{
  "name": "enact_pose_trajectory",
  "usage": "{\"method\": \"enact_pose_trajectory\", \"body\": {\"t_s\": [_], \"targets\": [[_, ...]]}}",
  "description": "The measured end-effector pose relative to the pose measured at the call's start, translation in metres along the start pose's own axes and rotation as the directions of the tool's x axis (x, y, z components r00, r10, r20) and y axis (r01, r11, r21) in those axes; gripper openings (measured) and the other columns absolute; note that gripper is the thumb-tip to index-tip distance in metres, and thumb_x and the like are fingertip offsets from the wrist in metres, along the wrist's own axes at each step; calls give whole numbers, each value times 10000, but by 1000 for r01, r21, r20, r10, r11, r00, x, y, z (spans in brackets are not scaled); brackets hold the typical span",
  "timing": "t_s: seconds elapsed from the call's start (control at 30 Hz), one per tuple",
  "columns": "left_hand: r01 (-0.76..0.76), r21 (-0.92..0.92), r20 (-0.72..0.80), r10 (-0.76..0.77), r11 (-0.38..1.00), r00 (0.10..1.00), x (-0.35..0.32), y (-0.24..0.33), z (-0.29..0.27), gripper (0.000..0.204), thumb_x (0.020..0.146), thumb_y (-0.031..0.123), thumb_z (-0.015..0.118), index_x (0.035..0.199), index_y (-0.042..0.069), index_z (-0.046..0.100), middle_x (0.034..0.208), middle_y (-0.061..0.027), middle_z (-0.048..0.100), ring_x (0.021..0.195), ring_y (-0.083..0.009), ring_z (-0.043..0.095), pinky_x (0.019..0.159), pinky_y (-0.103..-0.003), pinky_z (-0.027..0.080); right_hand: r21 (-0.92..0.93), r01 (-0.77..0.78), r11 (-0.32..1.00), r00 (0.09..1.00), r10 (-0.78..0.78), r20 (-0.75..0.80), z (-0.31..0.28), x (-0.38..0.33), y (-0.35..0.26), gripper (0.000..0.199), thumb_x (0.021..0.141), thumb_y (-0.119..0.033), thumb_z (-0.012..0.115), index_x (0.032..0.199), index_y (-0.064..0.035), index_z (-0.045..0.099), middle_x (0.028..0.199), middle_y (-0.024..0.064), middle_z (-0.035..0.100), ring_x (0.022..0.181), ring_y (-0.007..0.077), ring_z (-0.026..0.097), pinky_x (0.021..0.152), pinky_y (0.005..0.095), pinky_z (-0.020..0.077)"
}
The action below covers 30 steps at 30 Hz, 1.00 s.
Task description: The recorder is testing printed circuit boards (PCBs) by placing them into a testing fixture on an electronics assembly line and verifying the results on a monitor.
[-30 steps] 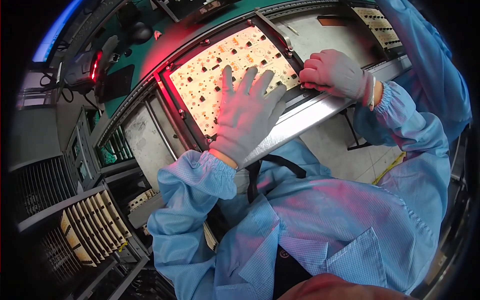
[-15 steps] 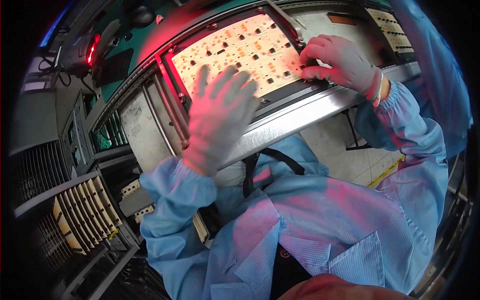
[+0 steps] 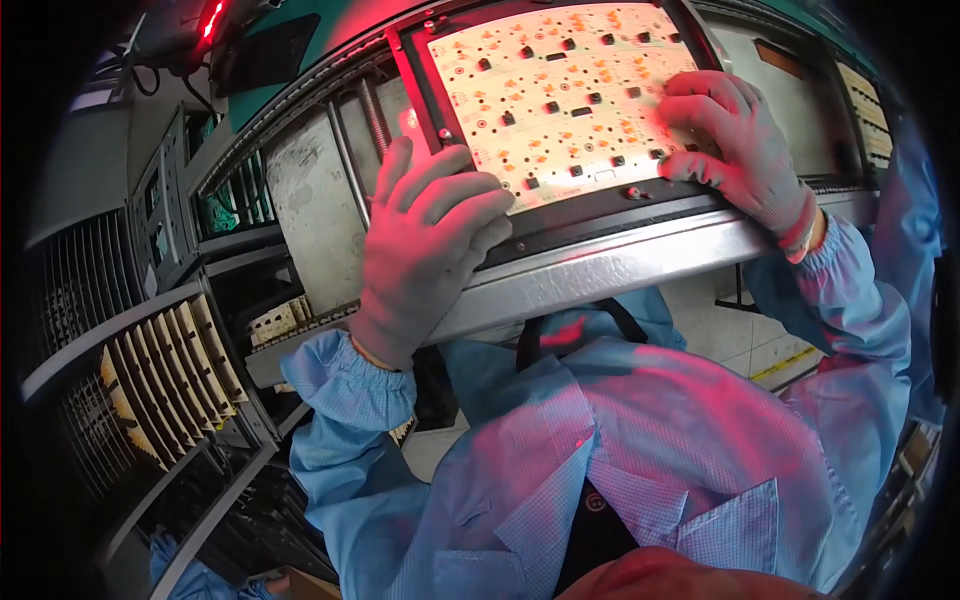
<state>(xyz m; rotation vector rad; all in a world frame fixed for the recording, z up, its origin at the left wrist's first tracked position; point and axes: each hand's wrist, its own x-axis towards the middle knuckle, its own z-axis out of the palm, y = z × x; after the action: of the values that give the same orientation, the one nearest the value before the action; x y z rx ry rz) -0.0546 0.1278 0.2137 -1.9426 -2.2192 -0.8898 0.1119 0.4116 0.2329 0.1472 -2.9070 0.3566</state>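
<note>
A pale circuit board [image 3: 560, 90] dotted with small black parts lies in a black frame [image 3: 600, 210] on a metal conveyor rail [image 3: 620, 265], lit red from above. My left hand [image 3: 425, 240], in a white glove, rests with fingers spread over the frame's near left corner, fingertips at the board's edge. My gloved right hand [image 3: 735, 140] lies on the board's right side, fingers curled down onto its surface. Neither hand visibly grips anything. Blue smock sleeves cover both forearms.
A rack of slotted boards [image 3: 160, 380] stands at the lower left. A grey metal plate [image 3: 315, 215] sits left of the frame. A red lamp [image 3: 210, 18] glows at the top left. Another board [image 3: 865, 110] lies at the far right.
My left hand has slid from the middle of the board down to its near left corner. My right hand has stayed on the board's right side. The view has moved closer.
</note>
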Motion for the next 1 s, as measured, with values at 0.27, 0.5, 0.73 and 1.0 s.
{"method": "enact_pose_trajectory", "body": {"t_s": [0.27,0.5,0.73,1.0], "targets": [[63,-271,56,-49,960,997,3,-9,9,281,648,23,766,894,90,646,910,-22,638,1018,-248,608,1063,-541,333,-124,-78,989,997,73,-37,7,-6,-4,379,760,-316,701,1063,-111,602,1141,65,575,1070,290,526,949,411,380],[78,-201,62,-67,976,996,5,-1,6,296,652,52,785,915,98,657,902,-17,640,1011,-229,616,1067,-539,330,-158,-93,983,995,87,-48,4,-6,-5,427,771,-378,684,1076,-93,595,1167,75,570,1097,301,525,954,417,383],[3,-76,28,-1,997,1000,1,-1,13,212,694,107,718,884,96,625,890,-27,610,953,-208,615,1038,-514,405,-125,55,991,998,-59,-23,8,8,-12,505,771,-456,644,1126,-99,597,1204,83,562,1143,305,512,971,415,377],[-5,-36,69,7,999,998,2,5,9,177,726,129,666,896,97,632,899,-31,605,936,-209,616,1029,-452,439,-182,10,983,999,-20,-50,14,8,-13,489,754,-429,647,1115,-103,593,1206,67,568,1141,294,521,981,426,383]]}}
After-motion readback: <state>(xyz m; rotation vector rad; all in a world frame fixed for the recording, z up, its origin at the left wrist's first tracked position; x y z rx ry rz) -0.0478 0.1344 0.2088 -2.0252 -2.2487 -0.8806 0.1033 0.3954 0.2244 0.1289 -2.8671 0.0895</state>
